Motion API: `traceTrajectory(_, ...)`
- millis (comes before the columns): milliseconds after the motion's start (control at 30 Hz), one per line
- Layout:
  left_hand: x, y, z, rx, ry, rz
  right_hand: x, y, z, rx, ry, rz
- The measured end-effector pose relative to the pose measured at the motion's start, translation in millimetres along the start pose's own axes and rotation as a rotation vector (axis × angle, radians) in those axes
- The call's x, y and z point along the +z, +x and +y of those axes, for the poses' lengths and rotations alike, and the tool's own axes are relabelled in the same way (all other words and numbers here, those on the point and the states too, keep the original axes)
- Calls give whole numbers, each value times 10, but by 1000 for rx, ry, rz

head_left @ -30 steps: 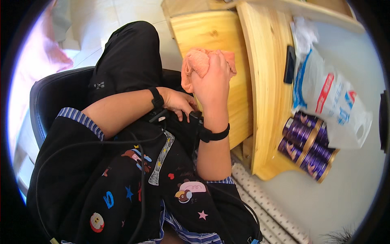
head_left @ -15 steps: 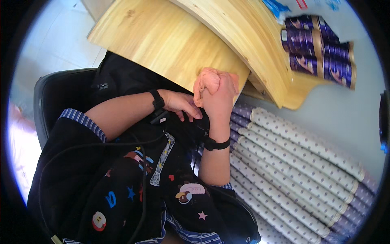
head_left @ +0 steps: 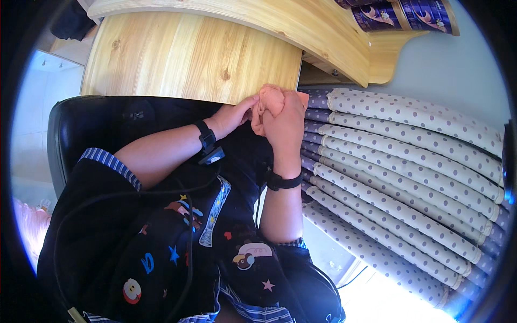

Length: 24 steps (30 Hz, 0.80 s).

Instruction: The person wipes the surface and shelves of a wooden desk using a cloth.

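A crumpled pinkish-orange cloth is bunched at the front right corner of the light wooden desktop. My right hand is closed round its right side, with the knuckles up. From the left, my left hand meets the cloth's left edge, its thumb and forefinger pinching there. The other left fingertips are partly hidden beneath. Both wrists wear black bands, and a small dark device hangs by the left one.
A raised curved wooden shelf runs behind the desktop. Purple cans stand beyond it at the top right. Pleated polka-dot fabric hangs on the right. A black chair is at the left.
My left hand has come up from below the desk edge to the cloth. The right hand still holds the cloth. The whole view has turned, so the desk now lies more level.
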<state>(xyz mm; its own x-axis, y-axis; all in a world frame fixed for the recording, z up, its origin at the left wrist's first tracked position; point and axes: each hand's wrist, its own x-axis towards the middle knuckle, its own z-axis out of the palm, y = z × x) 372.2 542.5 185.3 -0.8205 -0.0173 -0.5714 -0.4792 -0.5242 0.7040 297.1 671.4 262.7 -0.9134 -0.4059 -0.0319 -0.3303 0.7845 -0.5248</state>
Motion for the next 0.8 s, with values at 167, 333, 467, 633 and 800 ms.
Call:
traceTrajectory(167,-52,-22,-52,19,6,6,-10,-28,29,-24,-14,-35)
traceTrajectory(333,-259,44,-187,46,106,-46,-17,29,-63,85,-22,-128)
traceTrajectory(467,-377,80,-166,120,105,-57,54,117,-82,191,-100,-144)
traceTrajectory(633,-343,131,-100,245,-15,73,226,444,98,110,-133,-130)
traceTrajectory(800,-488,171,-31,89,75,-31,454,894,147,-168,-155,-118)
